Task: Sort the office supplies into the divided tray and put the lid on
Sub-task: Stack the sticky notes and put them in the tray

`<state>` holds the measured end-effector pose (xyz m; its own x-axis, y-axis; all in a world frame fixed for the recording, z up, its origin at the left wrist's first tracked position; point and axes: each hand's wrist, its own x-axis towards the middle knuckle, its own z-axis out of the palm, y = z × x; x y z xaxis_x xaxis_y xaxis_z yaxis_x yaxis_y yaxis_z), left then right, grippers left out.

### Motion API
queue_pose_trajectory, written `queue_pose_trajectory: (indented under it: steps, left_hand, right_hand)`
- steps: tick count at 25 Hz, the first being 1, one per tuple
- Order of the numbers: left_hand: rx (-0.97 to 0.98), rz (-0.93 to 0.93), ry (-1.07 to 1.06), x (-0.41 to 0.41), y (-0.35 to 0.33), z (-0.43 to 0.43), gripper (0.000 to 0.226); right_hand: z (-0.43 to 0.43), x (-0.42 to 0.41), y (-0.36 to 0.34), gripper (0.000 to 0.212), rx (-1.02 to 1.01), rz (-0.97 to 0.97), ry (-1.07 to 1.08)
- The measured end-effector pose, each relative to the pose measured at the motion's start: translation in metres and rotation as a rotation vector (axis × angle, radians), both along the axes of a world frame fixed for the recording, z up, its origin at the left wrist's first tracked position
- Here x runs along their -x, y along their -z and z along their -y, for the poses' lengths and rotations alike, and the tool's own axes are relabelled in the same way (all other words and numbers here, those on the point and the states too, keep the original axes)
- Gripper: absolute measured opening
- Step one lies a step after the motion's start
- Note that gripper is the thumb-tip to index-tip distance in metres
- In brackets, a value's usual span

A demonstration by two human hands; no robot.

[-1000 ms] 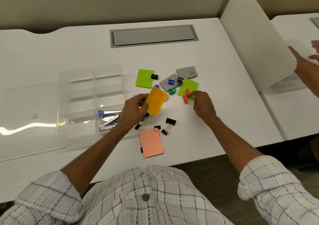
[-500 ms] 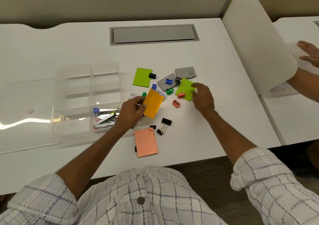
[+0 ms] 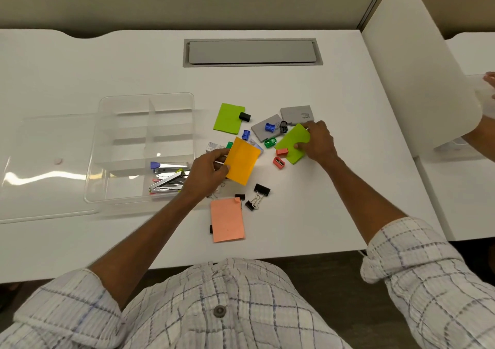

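Supplies lie scattered right of the clear divided tray [image 3: 144, 102]: nearest, a salmon note pad [image 3: 227, 220] and black binder clips [image 3: 257, 197]. Farther on, the left hand [image 3: 206, 173] pinches an orange pad [image 3: 241, 163]; the right hand [image 3: 318, 142] grips a green pad [image 3: 293, 142].

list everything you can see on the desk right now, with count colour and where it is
divided tray: 1, clear, left of centre
staplers: several, silvery, mixed-colour ends, tray's near right compartment
lid: 1, clear, flat, left of tray
sticky note pads: 4; green beside tray, green under right hand, orange in left hand, salmon near desk edge
pencil sharpeners: 2 blue, 2 green, 2 red, 2 black, among the pads
grey boxes: 2, behind right green pad
binder clips: at least 4, black, around salmon pad
cable hatch: 1, grey, far centre
left hand: holds orange pad
right hand: grips green pad
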<state>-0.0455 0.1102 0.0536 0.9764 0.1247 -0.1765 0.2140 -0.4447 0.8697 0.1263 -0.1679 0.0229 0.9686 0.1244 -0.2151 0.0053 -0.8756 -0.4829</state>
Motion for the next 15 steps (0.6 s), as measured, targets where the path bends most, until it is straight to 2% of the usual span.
queue_pose_trajectory:
  steps: [5,10,12,15]
  left_hand:
    - [0.108,-0.035,-0.027,-0.003,0.004,0.005,0.046]
    - [0.242,-0.078,-0.081,-0.009,0.007,0.011,0.041]
    - [0.322,-0.101,-0.125,-0.010,0.006,0.013,0.040]
    - [0.529,-0.154,-0.183,-0.014,0.001,0.018,0.043]
  right_hand:
    - [0.005,0.017,-0.020,0.037,-0.153,0.164,0.019]
    - [-0.003,0.053,-0.059,0.015,-0.465,0.296,0.004]
    - [-0.011,0.075,-0.068,0.013,-0.488,0.397,-0.088]
    - [-0.031,0.111,-0.064,0.023,-0.442,0.519,-0.172]
